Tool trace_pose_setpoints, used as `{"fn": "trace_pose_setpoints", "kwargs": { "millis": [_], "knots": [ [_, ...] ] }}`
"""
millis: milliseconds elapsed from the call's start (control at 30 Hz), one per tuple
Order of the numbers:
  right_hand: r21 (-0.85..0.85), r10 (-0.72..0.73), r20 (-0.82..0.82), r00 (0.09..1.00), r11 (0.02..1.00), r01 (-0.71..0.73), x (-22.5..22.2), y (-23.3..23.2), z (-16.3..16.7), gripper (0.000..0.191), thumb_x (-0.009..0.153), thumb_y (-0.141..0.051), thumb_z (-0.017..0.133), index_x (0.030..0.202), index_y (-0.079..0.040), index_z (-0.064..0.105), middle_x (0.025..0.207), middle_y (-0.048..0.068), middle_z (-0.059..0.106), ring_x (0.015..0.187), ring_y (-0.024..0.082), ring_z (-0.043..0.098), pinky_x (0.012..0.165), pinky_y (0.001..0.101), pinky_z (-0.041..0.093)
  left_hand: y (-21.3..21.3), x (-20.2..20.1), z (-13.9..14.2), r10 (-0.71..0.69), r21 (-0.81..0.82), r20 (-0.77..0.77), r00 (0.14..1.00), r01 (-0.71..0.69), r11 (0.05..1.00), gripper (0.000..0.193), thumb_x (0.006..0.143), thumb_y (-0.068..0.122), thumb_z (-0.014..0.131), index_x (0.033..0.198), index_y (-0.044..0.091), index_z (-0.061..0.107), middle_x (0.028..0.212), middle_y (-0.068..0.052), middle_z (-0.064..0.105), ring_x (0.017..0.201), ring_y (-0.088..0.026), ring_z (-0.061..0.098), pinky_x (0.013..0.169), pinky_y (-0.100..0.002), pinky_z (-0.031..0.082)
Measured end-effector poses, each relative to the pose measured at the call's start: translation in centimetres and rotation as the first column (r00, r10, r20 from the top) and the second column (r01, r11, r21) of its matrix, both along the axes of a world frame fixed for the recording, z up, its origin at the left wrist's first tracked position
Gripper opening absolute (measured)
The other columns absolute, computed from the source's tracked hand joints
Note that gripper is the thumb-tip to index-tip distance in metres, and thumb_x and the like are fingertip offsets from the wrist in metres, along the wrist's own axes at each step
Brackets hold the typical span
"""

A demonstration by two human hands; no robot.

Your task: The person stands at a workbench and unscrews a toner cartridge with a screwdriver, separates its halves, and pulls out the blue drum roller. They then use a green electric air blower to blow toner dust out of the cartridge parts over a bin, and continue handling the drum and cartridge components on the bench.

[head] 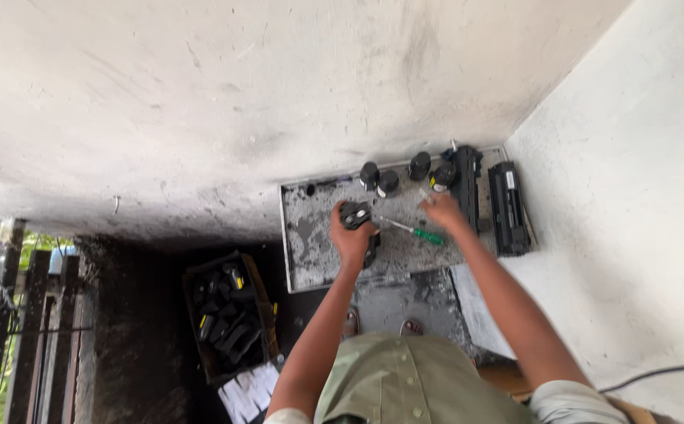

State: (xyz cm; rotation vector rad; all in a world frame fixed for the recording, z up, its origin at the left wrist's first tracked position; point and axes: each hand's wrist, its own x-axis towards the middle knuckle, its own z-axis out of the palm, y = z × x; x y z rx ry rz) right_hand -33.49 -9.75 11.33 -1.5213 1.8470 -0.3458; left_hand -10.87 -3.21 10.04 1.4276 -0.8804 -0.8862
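From my remote seat I saw the stained white wall (201, 102) filling most of the view, with the grey, toner-smeared tabletop (314, 251) set into the corner below it. Off to the left, down on the floor, stood a crate of black parts (224, 318). Two black toner cartridges (508, 208) lay along the tabletop's right edge, their long axes running toward the wall, and a row of small black toner bottles (405, 174) stood at the back edge.

The left hand (351, 235) was clamped around a black cartridge part (355, 215), holding it just above the middle of the tabletop. The right hand (444, 210) hovered near the nearer cartridge, its fingers curled toward each other; I could not tell whether they pinched something small or were empty.

Between the two hands lay a green-handled screwdriver (414, 230) on the tabletop. Its long axis ran slantwise, the metal tip pointing toward the left hand and the green handle resting just below and beside the right hand. The right hand was clearly the nearer one to the handle
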Motion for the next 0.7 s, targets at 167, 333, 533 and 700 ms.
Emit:
{"fn": "trace_pose_setpoints", "kwargs": {
  "millis": [167, 333, 533, 700],
  "knots": [
    [0.016, -0.195, -0.042, 0.980, 0.980, 0.196, 2.0, 0.7, -3.7, 0.044, 0.091, -0.039, 0.071, 0.118, -0.004, 0.074, 0.107, 0.018, 0.074, 0.102, 0.038, 0.073, 0.091, 0.0492, 0.056, -1.0, 4.8, -2.2, 0.171, 0.049, -0.415, 0.894, -0.165, 0.985, 0.071, 0.057, -0.006, 0.069, 0.126, 0.005, 0.056, 0.093, -0.010, 0.068, 0.077, -0.023, 0.068, 0.069, -0.036, 0.059],
    [-0.357, -0.293, 0.207, 0.934, 0.866, 0.351, 1.3, 0.9, -4.8, 0.044, 0.085, -0.037, 0.078, 0.112, -0.005, 0.063, 0.090, 0.014, 0.071, 0.087, 0.037, 0.070, 0.079, 0.0504, 0.055, -0.5, 8.7, -6.8, 0.260, 0.033, -0.656, 0.708, -0.318, 0.948, 0.060, 0.065, -0.009, 0.067, 0.125, 0.002, 0.061, 0.092, -0.009, 0.064, 0.076, -0.022, 0.064, 0.068, -0.037, 0.056],
    [0.104, -0.462, 0.573, 0.677, 0.860, 0.499, 1.7, 8.6, -7.6, 0.050, 0.095, -0.053, 0.077, 0.097, -0.005, 0.063, 0.068, -0.003, 0.047, 0.057, 0.009, 0.041, 0.050, 0.0338, 0.033, 2.3, 8.2, -10.5, 0.282, 0.242, -0.932, 0.229, -0.187, 0.952, 0.037, 0.083, 0.015, 0.068, 0.118, 0.005, 0.060, 0.109, -0.009, 0.068, 0.100, -0.031, 0.067, 0.095, -0.050, 0.056],
    [0.064, -0.208, 0.866, 0.455, 0.947, 0.313, 2.8, 12.0, -9.5, 0.077, 0.081, -0.050, 0.085, 0.146, -0.017, 0.059, 0.084, -0.007, 0.054, 0.065, 0.005, 0.049, 0.053, 0.0271, 0.040, 3.3, 3.8, -10.7, 0.304, 0.304, -0.952, 0.044, 0.001, 0.953, 0.045, 0.091, 0.040, 0.053, 0.123, 0.011, 0.062, 0.124, -0.015, 0.069, 0.113, -0.038, 0.066, 0.101, -0.062, 0.050]
  ]
}}
